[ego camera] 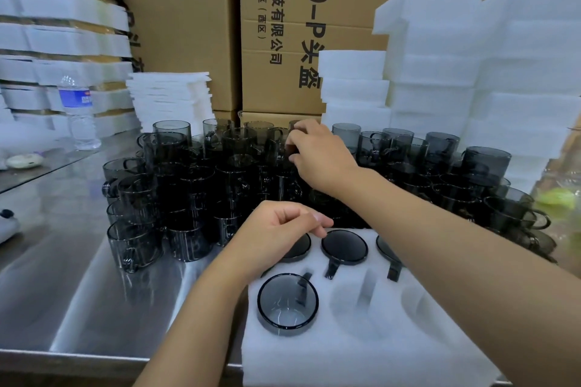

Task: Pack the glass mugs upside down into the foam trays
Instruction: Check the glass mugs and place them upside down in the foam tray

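A white foam tray (345,355) lies at the near table edge. Three smoky glass mugs sit upside down in its back row, the middle one (344,245) fully visible, and another mug (287,302) fills the front-left slot. The front middle slot (361,302) and front right slot (421,305) are bare. My left hand (276,229) hovers over the back-left mug (298,250) with loosely curled fingers, holding nothing. My right hand (314,154) reaches into the crowd of upright mugs behind the tray, and its fingers curl on one mug (278,151) there.
Several dark mugs (188,185) crowd the steel table (78,276) behind and left of the tray. Empty foam trays (440,72) are stacked at the right, foam sheets (169,97) at the back. Cardboard boxes (283,41) form the back wall. A water bottle (78,110) stands far left.
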Demonstrator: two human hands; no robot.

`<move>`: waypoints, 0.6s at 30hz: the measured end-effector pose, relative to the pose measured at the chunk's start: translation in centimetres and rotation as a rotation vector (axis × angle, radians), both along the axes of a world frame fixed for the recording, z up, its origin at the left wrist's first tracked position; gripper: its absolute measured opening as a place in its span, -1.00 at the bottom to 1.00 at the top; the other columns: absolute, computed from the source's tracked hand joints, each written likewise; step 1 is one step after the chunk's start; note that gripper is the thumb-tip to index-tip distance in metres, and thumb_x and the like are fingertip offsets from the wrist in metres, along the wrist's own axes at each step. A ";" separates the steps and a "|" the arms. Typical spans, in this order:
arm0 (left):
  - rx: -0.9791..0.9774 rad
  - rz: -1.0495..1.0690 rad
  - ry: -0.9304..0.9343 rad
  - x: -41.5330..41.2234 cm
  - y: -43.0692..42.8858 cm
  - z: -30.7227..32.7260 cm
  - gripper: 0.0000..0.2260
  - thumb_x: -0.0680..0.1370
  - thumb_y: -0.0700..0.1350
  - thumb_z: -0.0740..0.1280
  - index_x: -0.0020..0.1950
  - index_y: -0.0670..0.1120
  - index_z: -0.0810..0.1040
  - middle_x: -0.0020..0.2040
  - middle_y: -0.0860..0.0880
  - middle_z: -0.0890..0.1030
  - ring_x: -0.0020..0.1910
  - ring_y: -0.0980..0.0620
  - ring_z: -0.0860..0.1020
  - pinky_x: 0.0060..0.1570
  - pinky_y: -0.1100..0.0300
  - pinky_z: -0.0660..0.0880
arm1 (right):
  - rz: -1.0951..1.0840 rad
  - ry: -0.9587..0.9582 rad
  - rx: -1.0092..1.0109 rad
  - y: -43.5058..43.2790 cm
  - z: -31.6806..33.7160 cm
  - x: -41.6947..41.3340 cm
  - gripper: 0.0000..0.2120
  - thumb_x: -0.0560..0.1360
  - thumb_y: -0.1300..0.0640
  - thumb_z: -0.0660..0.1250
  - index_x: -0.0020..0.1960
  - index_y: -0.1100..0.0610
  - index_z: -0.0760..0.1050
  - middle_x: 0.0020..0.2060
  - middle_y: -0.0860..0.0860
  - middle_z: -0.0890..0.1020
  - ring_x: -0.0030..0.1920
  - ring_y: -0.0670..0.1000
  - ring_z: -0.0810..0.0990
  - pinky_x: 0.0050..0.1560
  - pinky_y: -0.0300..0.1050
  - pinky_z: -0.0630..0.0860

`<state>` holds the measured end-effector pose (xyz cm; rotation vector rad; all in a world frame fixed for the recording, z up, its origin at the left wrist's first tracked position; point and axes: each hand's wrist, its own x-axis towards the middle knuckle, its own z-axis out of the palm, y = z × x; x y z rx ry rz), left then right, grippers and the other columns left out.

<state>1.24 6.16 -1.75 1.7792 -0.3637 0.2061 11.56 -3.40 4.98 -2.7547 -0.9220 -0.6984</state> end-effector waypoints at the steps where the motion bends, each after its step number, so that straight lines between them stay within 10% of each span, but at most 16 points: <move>1: 0.006 -0.001 -0.003 0.0 0.0 0.0 -0.76 0.44 -0.05 0.26 -0.37 0.06 0.66 -0.06 0.13 0.70 0.01 0.22 0.62 0.08 0.20 0.42 | 0.012 -0.030 0.011 -0.2 -0.1 -0.1 -0.78 0.58 0.17 0.23 0.21 0.17 0.43 0.39 0.10 0.29 0.31 0.18 0.31 0.24 0.10 0.35; 9: 0.000 0.000 -0.009 -0.1 0.2 0.1 -0.73 0.55 -0.21 0.31 -0.27 0.01 0.69 -0.08 0.08 0.71 -0.04 0.18 0.64 -0.05 0.38 0.50 | 0.095 -0.028 0.322 -2.8 -0.5 -3.2 -0.90 0.61 0.17 0.16 0.03 0.21 0.33 0.52 0.23 -0.12 0.51 0.15 0.01 0.27 -0.10 0.17; 15: 0.007 0.005 -0.023 0.2 0.2 -0.1 -0.84 0.56 -0.19 0.31 0.06 -0.03 0.65 -0.09 0.06 0.71 -0.04 0.15 0.64 0.01 0.34 0.51 | 0.187 -0.022 0.369 -5.9 -1.8 -6.7 -0.87 0.58 0.20 0.22 -0.08 0.12 0.26 0.44 0.19 0.20 0.39 0.00 0.11 0.19 -0.32 0.00; 18: -0.104 0.009 -0.015 0.3 0.1 -0.1 -0.58 0.48 0.05 0.33 0.32 0.01 0.47 -0.07 0.00 0.72 -0.08 0.10 0.66 -0.02 0.36 0.51 | 0.181 -0.031 0.399 -6.3 -3.3 -7.5 -0.92 0.56 0.22 0.24 -0.06 0.18 0.34 0.41 0.19 0.23 0.24 -0.07 0.17 0.16 -0.33 0.03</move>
